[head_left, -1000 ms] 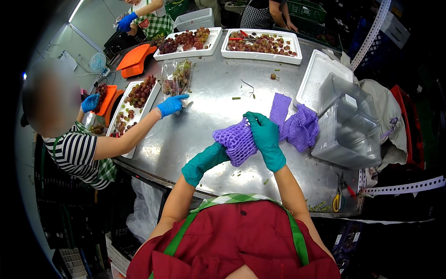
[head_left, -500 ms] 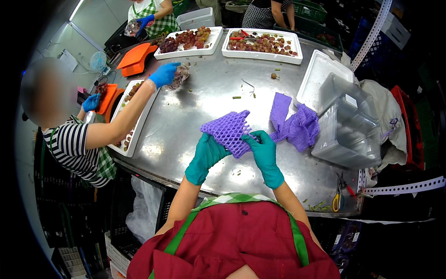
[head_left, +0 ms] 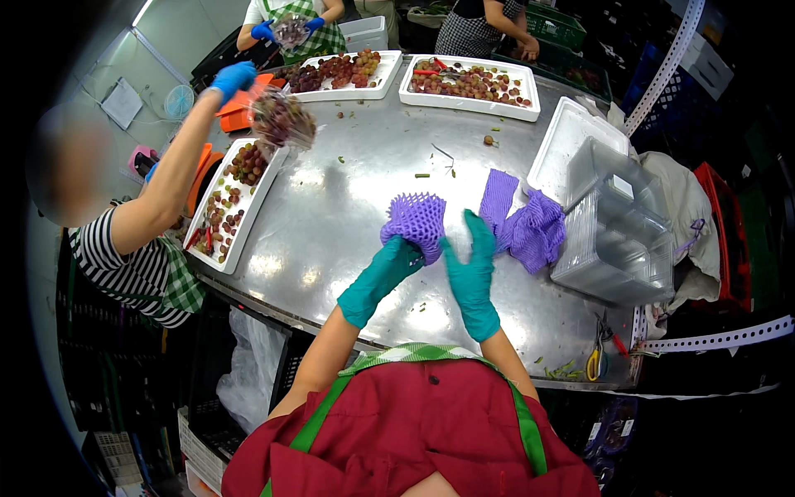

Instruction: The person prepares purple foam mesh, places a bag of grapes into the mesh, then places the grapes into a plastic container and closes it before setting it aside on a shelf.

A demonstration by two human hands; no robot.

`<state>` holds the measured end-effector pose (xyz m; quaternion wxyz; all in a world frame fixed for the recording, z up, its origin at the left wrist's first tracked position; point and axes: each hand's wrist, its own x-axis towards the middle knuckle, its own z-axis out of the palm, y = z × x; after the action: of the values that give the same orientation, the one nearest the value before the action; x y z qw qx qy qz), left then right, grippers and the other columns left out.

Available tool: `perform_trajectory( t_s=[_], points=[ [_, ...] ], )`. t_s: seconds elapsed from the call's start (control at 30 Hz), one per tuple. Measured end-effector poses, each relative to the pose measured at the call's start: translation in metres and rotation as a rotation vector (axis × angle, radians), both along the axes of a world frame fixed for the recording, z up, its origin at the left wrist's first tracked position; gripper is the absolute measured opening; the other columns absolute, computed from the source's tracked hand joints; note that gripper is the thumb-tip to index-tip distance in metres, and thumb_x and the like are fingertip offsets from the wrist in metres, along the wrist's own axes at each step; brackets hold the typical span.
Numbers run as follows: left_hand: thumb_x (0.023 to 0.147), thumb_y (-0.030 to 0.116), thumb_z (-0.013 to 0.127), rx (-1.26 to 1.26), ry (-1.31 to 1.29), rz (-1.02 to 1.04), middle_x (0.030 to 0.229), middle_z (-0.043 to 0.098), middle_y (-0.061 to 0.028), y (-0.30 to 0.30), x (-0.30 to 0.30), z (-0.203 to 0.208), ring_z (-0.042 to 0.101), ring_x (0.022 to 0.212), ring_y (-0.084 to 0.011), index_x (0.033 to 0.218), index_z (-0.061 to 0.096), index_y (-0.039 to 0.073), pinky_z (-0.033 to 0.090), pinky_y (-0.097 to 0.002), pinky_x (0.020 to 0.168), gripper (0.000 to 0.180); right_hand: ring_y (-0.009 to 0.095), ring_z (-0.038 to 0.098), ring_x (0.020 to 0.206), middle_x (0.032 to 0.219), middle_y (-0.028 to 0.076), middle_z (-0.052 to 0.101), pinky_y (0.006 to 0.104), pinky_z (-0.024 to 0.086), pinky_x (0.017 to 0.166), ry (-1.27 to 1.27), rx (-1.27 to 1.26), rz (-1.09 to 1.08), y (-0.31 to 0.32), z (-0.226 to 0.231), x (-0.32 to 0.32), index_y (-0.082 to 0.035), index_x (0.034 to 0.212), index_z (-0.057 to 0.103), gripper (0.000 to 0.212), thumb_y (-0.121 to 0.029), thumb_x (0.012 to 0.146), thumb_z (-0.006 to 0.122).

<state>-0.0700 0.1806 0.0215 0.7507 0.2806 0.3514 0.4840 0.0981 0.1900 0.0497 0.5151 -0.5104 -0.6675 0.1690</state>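
Note:
My left hand, in a green glove, holds a purple foam net sleeve above the steel table. The net is bunched up and bulges open, and its mesh hides part of my fingers. Just to its right is my right hand, also gloved in green, with thumb and fingers apart and nothing in it. Its thumb comes close to the net's edge; whether they touch I cannot tell. Beyond that hand lies a pile of more purple foam nets, one of them flat.
Stacked clear plastic boxes and a white tray stand on the right. Scissors lie near the front right edge. White trays of grapes line the back. At left, a co-worker's blue-gloved hand lifts a bag of grapes.
My right hand has let go of the net and opened. The net has gone from flat and stretched to bunched on my left hand. The co-worker's bag has moved left, with the hand raised.

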Motion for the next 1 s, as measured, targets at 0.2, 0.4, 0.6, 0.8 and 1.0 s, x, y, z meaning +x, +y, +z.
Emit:
perform_trajectory(
  t_s=[0.2, 0.4, 0.6, 0.8, 1.0],
  points=[
    [0.091, 0.037, 0.043, 0.052, 0.277, 0.025, 0.129, 0.043, -0.0072, 0.001, 0.03, 0.009, 0.047, 0.113, -0.0184, 0.135, 0.03, 0.009, 0.036, -0.0332, 0.098, 0.054, 0.03, 0.046, 0.113, 0.123, 0.016, 0.046, 0.0342, 0.037, 0.097, 0.063, -0.08, 0.132, 0.014, -0.026, -0.017, -0.007, 0.128, 0.043, 0.062, 0.01, 0.069, 0.05],
    [0.086, 0.018, 0.044, -0.026, 0.527, 0.338, 0.104, 0.059, -0.0036, 0.017, 0.0, 0.011, 0.057, 0.086, -0.0124, 0.119, 0.051, 0.009, 0.046, -0.0258, 0.07, 0.035, 0.029, 0.053, 0.089, 0.099, 0.014, 0.049, 0.0353, 0.046, 0.073, -0.143, -0.097, 0.04, 0.0, -0.038, -0.016, -0.007, 0.124, 0.046, 0.059, 0.004, 0.068, 0.059],
    [0.09, 0.017, 0.043, 0.28, 0.105, 0.534, 0.11, 0.057, -0.0071, 0.027, 0.006, 0.018, 0.057, 0.093, -0.0165, 0.122, 0.047, 0.004, 0.049, -0.0306, 0.078, 0.035, 0.029, 0.053, 0.082, 0.092, 0.015, 0.047, 0.0354, 0.044, 0.071, -0.117, -0.087, 0.101, -0.013, -0.028, -0.032, -0.006, 0.121, 0.048, 0.058, 0.009, 0.065, 0.057],
    [0.093, 0.025, 0.041, 0.175, 0.036, 0.356, 0.122, 0.049, -0.0123, 0.026, 0.011, -0.023, 0.051, 0.107, -0.0212, 0.128, 0.038, 0.002, 0.041, -0.034, 0.094, 0.042, 0.029, 0.056, 0.074, 0.085, 0.011, 0.053, 0.0354, 0.046, 0.061, 0.055, 0.169, 0.169, -0.026, 0.002, -0.049, -0.009, 0.114, 0.057, 0.049, 0.004, 0.066, 0.061],
    [0.092, 0.026, 0.043, 0.092, 0.295, 0.12, 0.13, 0.042, -0.0092, 0.0, 0.02, -0.04, 0.043, 0.115, -0.0187, 0.133, 0.032, 0.003, 0.035, -0.0308, 0.099, 0.048, 0.025, 0.052, 0.068, 0.078, 0.009, 0.049, 0.0346, 0.044, 0.058, -0.007, 0.112, 0.225, -0.033, -0.011, -0.026, -0.013, 0.116, 0.057, 0.056, 0.004, 0.063, 0.061]
  ],
)
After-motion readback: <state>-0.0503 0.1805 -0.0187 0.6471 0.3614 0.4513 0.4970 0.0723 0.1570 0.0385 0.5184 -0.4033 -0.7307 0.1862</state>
